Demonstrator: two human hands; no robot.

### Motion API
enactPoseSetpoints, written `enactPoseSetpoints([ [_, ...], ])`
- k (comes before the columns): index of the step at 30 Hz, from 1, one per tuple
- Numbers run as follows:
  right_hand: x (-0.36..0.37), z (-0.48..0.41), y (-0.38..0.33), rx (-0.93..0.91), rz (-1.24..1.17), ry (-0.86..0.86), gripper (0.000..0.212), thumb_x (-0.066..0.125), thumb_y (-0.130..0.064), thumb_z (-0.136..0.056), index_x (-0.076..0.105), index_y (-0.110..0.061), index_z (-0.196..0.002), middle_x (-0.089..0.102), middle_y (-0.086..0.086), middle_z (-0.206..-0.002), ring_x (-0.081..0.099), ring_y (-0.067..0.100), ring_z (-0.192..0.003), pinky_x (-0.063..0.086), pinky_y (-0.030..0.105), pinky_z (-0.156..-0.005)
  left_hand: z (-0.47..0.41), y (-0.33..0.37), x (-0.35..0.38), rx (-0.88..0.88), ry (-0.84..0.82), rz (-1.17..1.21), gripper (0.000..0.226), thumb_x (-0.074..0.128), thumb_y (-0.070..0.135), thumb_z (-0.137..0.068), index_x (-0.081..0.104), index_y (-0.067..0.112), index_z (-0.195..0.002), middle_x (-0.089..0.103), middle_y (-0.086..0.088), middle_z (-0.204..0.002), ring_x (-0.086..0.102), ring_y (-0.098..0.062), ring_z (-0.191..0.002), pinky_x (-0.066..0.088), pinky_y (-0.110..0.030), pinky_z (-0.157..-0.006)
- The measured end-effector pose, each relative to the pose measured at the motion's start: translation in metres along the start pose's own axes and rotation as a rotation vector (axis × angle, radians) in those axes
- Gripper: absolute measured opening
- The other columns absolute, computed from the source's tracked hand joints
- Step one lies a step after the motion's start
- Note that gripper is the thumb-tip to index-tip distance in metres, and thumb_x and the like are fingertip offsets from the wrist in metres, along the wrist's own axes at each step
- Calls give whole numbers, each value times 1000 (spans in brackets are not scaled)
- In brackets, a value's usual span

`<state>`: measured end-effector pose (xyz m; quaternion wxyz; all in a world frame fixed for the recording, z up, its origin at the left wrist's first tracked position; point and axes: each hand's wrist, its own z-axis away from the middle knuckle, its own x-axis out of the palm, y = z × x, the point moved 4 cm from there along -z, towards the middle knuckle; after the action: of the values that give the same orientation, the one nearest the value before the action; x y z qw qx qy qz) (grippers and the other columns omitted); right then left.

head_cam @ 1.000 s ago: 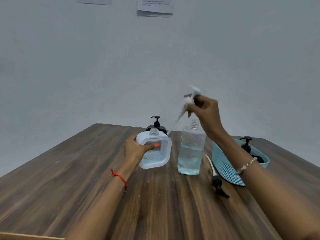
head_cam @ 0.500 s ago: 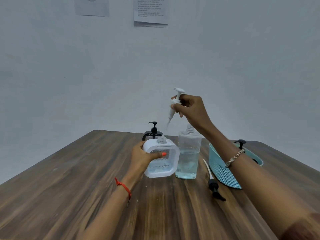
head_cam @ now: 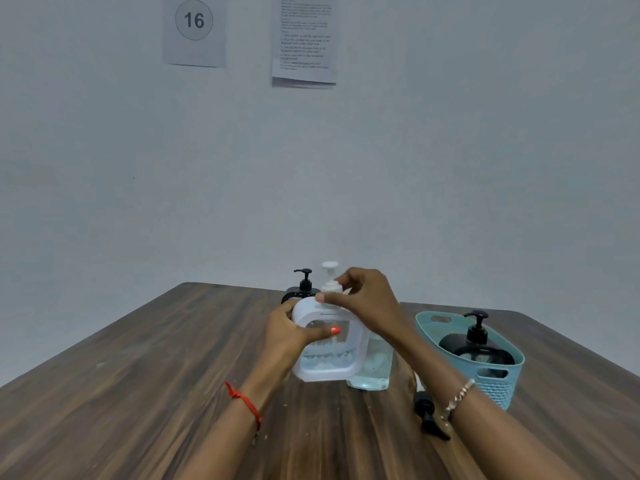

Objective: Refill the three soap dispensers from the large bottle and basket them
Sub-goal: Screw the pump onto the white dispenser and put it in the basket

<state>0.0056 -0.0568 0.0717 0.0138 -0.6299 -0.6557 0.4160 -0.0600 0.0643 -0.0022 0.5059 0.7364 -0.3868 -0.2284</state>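
"While my right hand (head_cam: 367, 299) pinches the collar of the white pump (head_cam: 330, 275) between thumb and fingertips, my left hand (head_cam: 287, 336) grips the white dispenser (head_cam: 329, 344) from its left side, thumb laid across the front."

"Where does the pump sit?"

"Upright in the dispenser's neck, its head showing above my knuckles. Whether it is screwed tight I cannot tell."

"And the dispenser itself?"

"About the middle of the table (head_cam: 138, 393), with clear liquid in its lower part. The large bottle (head_cam: 374, 365) stands just beside it on the right, also part filled with clear liquid. My right wrist hides the bottle's neck."

"The other two?"

"The rear black dispenser (head_cam: 303, 289) stands behind the white one, toward the table's far edge, pump on. The second black dispenser (head_cam: 478, 348) stands upright inside the teal basket (head_cam: 498, 386), toward the far right corner."

"Anything else?"

"A loose black pump (head_cam: 427, 414) lies on the table by my right forearm, nearer me than the bottle and the basket. There's a red thread (head_cam: 246, 401) on my left wrist and a beaded bracelet (head_cam: 457, 398) on my right. On the wall beyond the far edge hang a sheet marked 16 (head_cam: 194, 29) and a printed sheet (head_cam: 304, 39), its text too small to read."
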Motion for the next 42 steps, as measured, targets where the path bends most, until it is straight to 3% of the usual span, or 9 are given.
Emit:
enactPoseSetpoints([
  [6,-12,18,10,136,-256,207,25,65,-19,-83,68,-10,-60,66,2,-62,54,5,-56,44,21,-63,-2,-1,1,-32,27,51,50,87,6,-55,63,16,-97,69,-5,-91,67,-21,-81,57,-30,-67],
  [11,-13,14,14,201,-370,99,20,59,-5,-78,68,-9,-95,68,-3,-95,63,11,-88,50,27,-81,-2,2,9,-56,-9,55,58,89,9,-52,64,10,-104,70,-10,-96,69,-25,-85,58,-35,-72],
  [16,-27,17,22,246,-438,283,19,56,3,-76,69,-9,-84,69,-4,-66,62,8,-61,52,22,-66,-2,5,13,-65,-31,79,56,87,7,-54,65,9,-105,71,-10,-96,69,-25,-85,59,-33,-70],
  [22,-23,1,20,245,-500,-78,27,68,1,-75,68,-15,-97,71,6,-99,65,21,-95,50,31,-87,-3,15,17,-82,-118,42,45,84,3,-58,65,7,-99,71,-10,-90,69,-21,-74,57,-28,-60],
  [25,-24,-6,17,238,-301,-58,26,82,-21,-64,71,-4,-81,68,17,-83,62,18,-77,49,24,-73,-4,20,19,-73,-150,3,48,84,8,-61,64,7,-104,70,-10,-94,69,-23,-79,57,-28,-63],
  [28,-21,-11,12,222,-231,-113,51,80,-38,-64,60,9,-69,59,26,-78,55,19,-69,44,31,-68,-4,25,21,-83,-145,13,46,84,9,-61,64,9,-103,71,-8,-93,69,-22,-78,57,-26,-61],
  [32,-26,-17,11,282,-496,-281,14,66,-3,-79,70,1,-92,70,2,-92,66,9,-87,51,26,-88,-6,29,19,-111,-127,91,47,84,3,-58,64,3,-101,71,-14,-94,69,-27,-77,58,-34,-64],
  [38,-29,-21,0,242,-173,-25,25,84,-23,-62,60,-15,-63,57,-2,-62,52,8,-55,44,19,-54,-10,36,21,-89,-85,108,40,85,3,-57,66,9,-92,71,-12,-91,70,-29,-80,59,-43,-73],
  [42,-28,-23,-4,249,-365,-277,10,71,-8,-77,72,-10,-87,71,8,-96,64,17,-89,50,31,-88,-11,40,19,-86,-80,102,44,86,2,-56,67,6,-96,71,-13,-91,70,-28,-79,59,-39,-71],
])
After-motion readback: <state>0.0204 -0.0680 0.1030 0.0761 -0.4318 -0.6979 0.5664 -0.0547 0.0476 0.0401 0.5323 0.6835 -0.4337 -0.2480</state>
